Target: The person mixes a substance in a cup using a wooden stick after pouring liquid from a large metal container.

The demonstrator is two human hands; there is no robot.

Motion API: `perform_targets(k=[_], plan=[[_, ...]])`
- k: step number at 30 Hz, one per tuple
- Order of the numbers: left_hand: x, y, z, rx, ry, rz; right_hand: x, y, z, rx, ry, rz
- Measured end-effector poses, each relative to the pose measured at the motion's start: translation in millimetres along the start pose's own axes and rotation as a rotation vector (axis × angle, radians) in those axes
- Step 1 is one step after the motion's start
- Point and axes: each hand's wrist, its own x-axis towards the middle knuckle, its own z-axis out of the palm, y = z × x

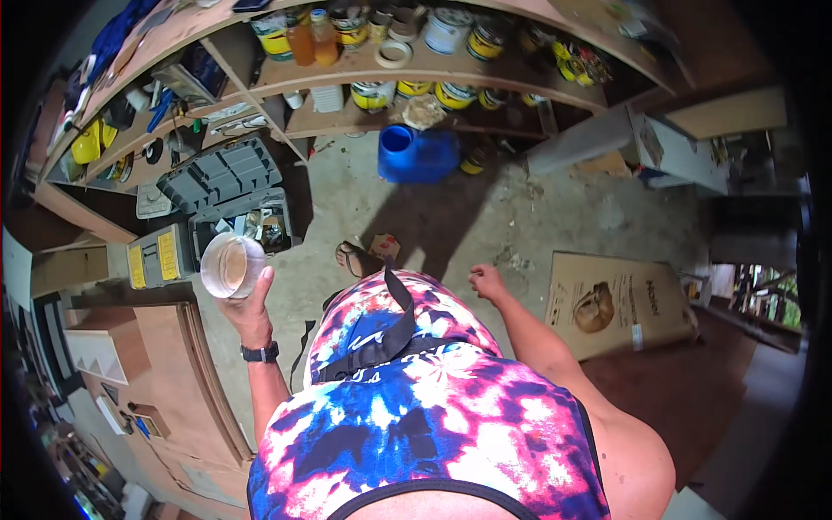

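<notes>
My left hand, with a dark watch on its wrist, is closed around a clear plastic cup. The cup's mouth faces up, and something light brown shows at its bottom. Beyond it on the floor lies an open grey toolbox with small items inside. My right hand hangs beside my right hip with its fingers loosely bent and apart, and nothing shows in it. The nearest thing on that side is a flat cardboard box on the floor.
Ahead stand wooden shelves with paint cans, bottles and a tape roll. A blue plastic jug sits on the floor before them. A yellow-and-grey organizer case lies by the toolbox. At left is a wooden cabinet.
</notes>
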Motion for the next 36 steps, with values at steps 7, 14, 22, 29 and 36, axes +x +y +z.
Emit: perform_targets(k=[7, 14, 22, 29, 36], plan=[[15.1, -10.7, 30.9, 0.079, -0.240, 0.015, -39.4, 33.0, -17.5, 0.265, 0.098, 0.240], [-7.0, -11.8, 37.9, 0.048, -0.340, -0.111, -68.5, 70.0, 20.6, 0.252, 0.043, 0.317], [-6.6, -13.6, 26.4, 0.117, -0.297, -0.074, -67.5, 64.9, 35.2, 0.166, -0.020, 0.342], [-8.0, -2.3, 5.4, 0.155, -0.178, -0.069, -19.7, 10.9, 12.2, 0.021, -0.182, 0.173], [-63.8, -14.7, -29.5, 0.104, 0.032, -0.217, 27.9, -70.4, -2.3, -0.021, -0.140, -0.023]])
